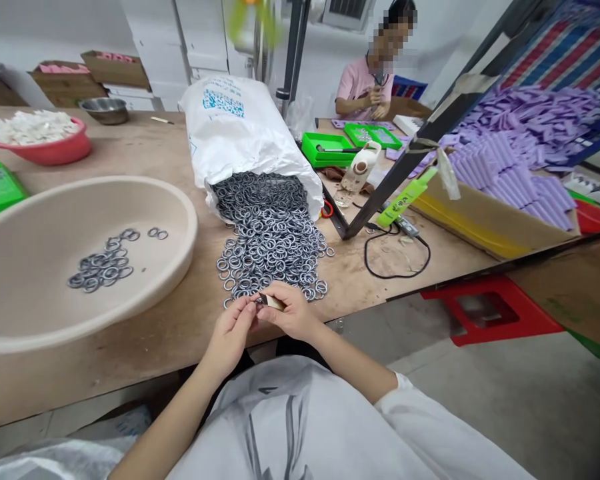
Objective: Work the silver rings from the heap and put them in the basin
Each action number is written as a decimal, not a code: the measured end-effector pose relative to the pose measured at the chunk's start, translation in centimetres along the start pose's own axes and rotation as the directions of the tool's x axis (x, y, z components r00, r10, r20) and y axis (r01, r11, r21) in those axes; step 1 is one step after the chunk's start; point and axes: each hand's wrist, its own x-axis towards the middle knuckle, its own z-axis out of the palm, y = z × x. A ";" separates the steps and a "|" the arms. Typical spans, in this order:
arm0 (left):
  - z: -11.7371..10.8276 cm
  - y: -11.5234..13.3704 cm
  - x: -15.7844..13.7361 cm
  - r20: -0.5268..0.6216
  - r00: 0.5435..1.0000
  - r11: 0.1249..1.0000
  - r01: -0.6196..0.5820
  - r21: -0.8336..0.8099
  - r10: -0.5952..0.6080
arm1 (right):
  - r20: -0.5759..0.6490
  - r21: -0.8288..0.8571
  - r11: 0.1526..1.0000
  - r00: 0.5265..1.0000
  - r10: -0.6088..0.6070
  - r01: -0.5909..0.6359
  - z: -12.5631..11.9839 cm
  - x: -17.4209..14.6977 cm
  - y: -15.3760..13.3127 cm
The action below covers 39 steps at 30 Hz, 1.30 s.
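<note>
Small dark piece (pixel 260 303), too hidden to identify, is pinched in the left hand (pixel 233 324) at the near edge of the ring pile (pixel 273 250); the right hand (pixel 296 317) grips a pale object (pixel 274 303). Steady holding should suit such close work. Left of the pile stands a basin (pixel 160 280).

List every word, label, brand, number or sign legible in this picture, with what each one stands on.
No text is clear enough to quote.
White sack: blue lettering and a blocky blue print, too blurred to read.
Slim lime-green item by the dark metal frame: dark characters, too small and blurred to read.
White shirt of the camera wearer: dark print, no letters I can make out.
</note>
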 end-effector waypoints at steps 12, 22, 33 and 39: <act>2.2 0.6 -0.1 0.004 0.985 0.941 0.166 -0.295 -0.172 | -0.128 -0.035 0.999 0.992 0.005 -0.010 0.2 0.5 -1.4; 2.2 0.0 0.6 0.064 0.986 0.895 0.165 -0.413 -0.153 | -0.124 0.224 0.926 0.933 0.338 -0.305 0.4 1.4 0.4; 2.3 0.0 0.5 -0.040 0.966 0.849 0.205 -0.488 -0.256 | 0.096 -0.408 0.913 0.995 0.031 0.011 -0.1 -0.3 -1.2; 2.2 -0.2 0.7 -0.071 0.956 0.854 0.219 -0.472 -0.284 | 0.121 -0.455 0.888 0.993 -0.011 0.065 -0.2 -0.2 -1.5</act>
